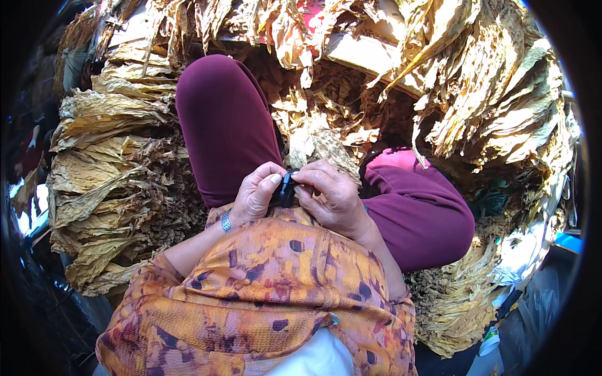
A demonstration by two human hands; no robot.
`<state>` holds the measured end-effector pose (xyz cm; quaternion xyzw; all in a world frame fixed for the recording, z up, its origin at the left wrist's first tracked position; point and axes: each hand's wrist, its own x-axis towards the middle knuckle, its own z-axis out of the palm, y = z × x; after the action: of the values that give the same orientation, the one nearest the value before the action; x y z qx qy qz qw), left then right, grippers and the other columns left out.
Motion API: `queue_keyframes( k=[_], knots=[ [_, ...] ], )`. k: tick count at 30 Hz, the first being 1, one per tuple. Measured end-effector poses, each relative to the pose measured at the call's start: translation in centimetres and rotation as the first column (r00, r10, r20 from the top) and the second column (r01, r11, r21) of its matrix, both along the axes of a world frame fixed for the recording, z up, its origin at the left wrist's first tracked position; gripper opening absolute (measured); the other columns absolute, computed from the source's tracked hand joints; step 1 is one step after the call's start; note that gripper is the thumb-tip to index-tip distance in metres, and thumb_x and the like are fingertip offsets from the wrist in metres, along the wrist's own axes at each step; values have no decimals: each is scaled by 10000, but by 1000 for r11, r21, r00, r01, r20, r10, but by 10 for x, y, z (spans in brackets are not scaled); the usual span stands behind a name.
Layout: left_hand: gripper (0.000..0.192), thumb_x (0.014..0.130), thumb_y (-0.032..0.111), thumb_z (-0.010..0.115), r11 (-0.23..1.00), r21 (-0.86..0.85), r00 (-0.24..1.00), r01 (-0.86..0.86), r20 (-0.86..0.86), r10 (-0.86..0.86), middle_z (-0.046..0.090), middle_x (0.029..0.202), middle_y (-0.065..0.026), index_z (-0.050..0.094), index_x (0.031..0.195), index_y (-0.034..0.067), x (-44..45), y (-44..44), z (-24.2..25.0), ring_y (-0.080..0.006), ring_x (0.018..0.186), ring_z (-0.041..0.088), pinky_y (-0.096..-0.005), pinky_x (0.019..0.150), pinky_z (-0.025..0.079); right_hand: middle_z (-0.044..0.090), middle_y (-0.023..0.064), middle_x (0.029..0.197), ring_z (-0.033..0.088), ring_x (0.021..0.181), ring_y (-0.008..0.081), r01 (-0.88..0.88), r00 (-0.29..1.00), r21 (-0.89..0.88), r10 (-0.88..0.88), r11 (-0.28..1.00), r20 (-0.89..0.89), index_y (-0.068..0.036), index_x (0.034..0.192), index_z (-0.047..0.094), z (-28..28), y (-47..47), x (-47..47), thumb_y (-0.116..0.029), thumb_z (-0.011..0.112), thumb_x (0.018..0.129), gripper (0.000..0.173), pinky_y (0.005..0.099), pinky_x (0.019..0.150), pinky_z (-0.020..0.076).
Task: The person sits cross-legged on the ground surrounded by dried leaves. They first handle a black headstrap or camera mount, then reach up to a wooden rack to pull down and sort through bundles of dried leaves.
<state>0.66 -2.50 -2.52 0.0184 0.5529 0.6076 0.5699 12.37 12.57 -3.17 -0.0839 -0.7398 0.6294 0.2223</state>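
Observation:
A small black object (286,189), perhaps a plastic clip or device, lies between my two hands in front of my belly; its exact kind cannot be made out. My left hand (258,191), with a patterned band (226,221) at the wrist, pinches it from the left with thumb and fingers. From the right, the thumb and forefinger of my right hand (328,195) grip its upper end, the other fingers curled. Just beyond the hands lie dried, tobacco-like leaves (324,143), between my bent legs in purple trousers.
Stacked bundles of dried leaves (108,188) rise at the left. More leaves (489,94) hang and pile up at the upper right, beside a pale board (362,54). At the lower right are further leaves (456,310), white plastic (522,254) and a small white-green container (490,341).

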Motion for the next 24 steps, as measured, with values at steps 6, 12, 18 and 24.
queue_keyframes(
  k=[6,12,18,24],
  knots=[
    [178,946,243,562,999,-31,1000,-11,-26,10,582,867,37,550,956,65,0,6,5,-17,776,503,-179,724,435,564,85,812,594,729,244,3,998,359,-22,933,50,-31,982,600,5,3,0,-36,642,726,259,350,624,483],
    [141,930,198,578,997,-53,986,53,-153,-61,540,800,50,539,940,63,-1,2,-1,-11,723,460,-181,677,418,528,88,704,557,604,272,-32,997,427,1,903,73,-29,856,568,12,8,-6,-29,665,718,169,377,547,451],
    [147,885,169,629,999,15,958,46,-284,-40,542,780,43,540,926,60,3,5,5,-15,716,458,-189,638,404,500,88,714,554,624,260,11,991,439,-67,899,112,-40,814,524,12,0,-3,-73,633,722,146,364,539,449],
    [111,802,113,631,998,-18,899,62,-434,-64,543,689,28,542,781,51,-4,3,9,-38,655,479,-213,573,415,476,120,687,538,578,301,112,989,263,-133,958,63,-16,815,512,6,-10,-3,-39,618,737,133,395,529,450]
  ],
)
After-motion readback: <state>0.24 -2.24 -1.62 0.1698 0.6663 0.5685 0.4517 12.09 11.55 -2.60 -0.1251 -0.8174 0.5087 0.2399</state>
